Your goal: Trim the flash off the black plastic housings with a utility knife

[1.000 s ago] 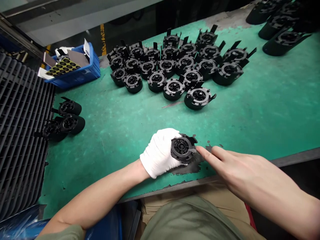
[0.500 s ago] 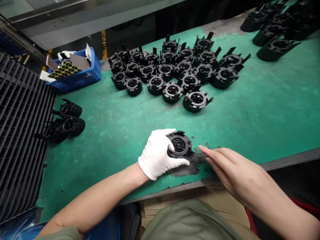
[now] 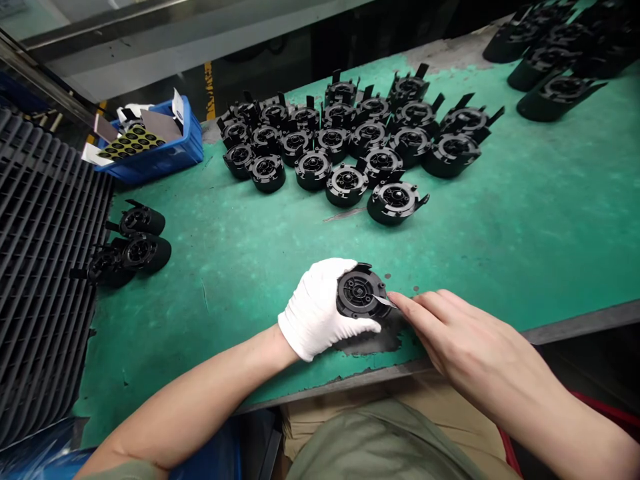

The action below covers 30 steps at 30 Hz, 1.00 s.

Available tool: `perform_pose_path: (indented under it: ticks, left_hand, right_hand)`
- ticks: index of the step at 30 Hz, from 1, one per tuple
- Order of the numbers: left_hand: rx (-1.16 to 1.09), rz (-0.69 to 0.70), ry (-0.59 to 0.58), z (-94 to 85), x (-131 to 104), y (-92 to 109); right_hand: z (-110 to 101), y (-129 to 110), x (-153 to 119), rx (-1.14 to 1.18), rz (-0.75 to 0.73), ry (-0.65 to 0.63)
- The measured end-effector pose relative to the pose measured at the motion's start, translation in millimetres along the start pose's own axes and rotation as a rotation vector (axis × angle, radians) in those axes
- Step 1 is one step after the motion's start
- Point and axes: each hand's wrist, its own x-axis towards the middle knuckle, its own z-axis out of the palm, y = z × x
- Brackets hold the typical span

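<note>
My left hand point(image 3: 320, 303), in a white glove, is wrapped round a round black plastic part point(image 3: 358, 292) near the front edge of the table. The part's face, with rings and ribs, points up towards me. My bare right hand point(image 3: 453, 327) comes in from the right with its fingers pinched on a small pointed knife blade point(image 3: 384, 301). The blade's silver tip lies over the right side of the part's face; whether it touches is unclear. Its handle is hidden in my fingers.
Several similar black parts point(image 3: 347, 183) stand in rows on the green table point(image 3: 250, 247). More sit in a group point(image 3: 143, 252) at left and another point(image 3: 550, 93) at far right. A blue bin point(image 3: 165, 157) holds sticker sheets. A dark ribbed stack point(image 3: 45, 267) borders the left.
My right hand has moved slightly left, bringing the blade over the part. The blade now shows clearly beyond my fingers. My left hand keeps its hold, with the part turned slightly.
</note>
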Motion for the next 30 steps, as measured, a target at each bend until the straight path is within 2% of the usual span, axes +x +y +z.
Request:
perform_pose_path:
  ticks: [9, 14, 21, 30]
  left_hand:
    - [0.011, -0.007, 0.003, 0.3, -2, -1]
    - [-0.004, 0.009, 0.006, -1.1, 0, 2]
    - [0.006, -0.014, 0.003, 1.1, 1, 0]
    - [-0.005, 0.002, 0.017, 5.8, 3, -4]
  right_hand:
    - [-2, 4, 4, -0.109, -0.046, -0.076]
    - [1, 6, 7, -0.145, -0.042, -0.092]
    - [0, 6, 8, -0.162, 0.002, -0.186]
    - [0, -10, 21, -0.271, 0.017, -0.122]
